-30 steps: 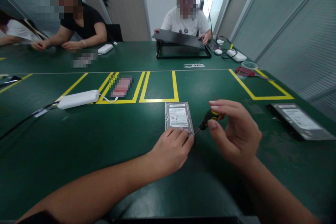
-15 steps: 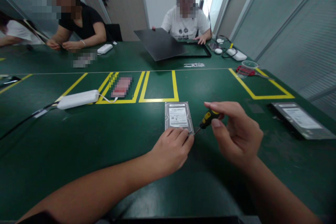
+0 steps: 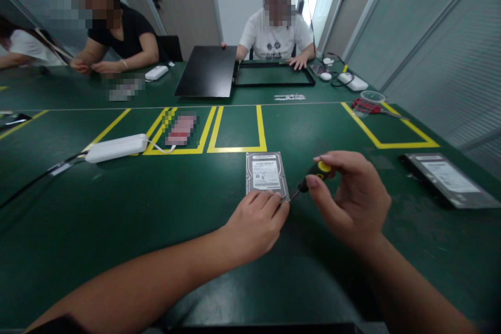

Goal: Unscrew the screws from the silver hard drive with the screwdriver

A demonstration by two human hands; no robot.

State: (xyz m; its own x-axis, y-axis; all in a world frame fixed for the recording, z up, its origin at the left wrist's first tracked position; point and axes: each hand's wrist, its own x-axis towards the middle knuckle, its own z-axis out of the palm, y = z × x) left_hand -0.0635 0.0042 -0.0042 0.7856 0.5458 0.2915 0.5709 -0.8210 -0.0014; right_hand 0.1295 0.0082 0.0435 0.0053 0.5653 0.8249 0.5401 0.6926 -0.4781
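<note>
A silver hard drive (image 3: pixel 266 171) with a white label lies flat on the green table in front of me. My left hand (image 3: pixel 258 219) presses on its near end, fingers closed over the edge and covering that part. In my right hand (image 3: pixel 350 198) is a small black and yellow screwdriver (image 3: pixel 316 175), its handle between thumb and fingers. The shaft slants down to the left, and its tip meets the drive's near right corner, beside my left fingers. Whether the tip sits in a screw cannot be made out.
Another hard drive (image 3: pixel 450 180) lies at the right. Yellow tape (image 3: pixel 237 149) marks rectangles beyond my drive. A white power strip (image 3: pixel 116 148) with a cable is at left. Across the table, a co-worker (image 3: pixel 274 34) holds a dark panel (image 3: pixel 207 70) beside a black frame (image 3: pixel 274 84).
The screwdriver handle has turned in my right fingers, and my thumb has shifted left. My left hand and the drive stay put. The co-worker's panel has swung left, away from the frame.
</note>
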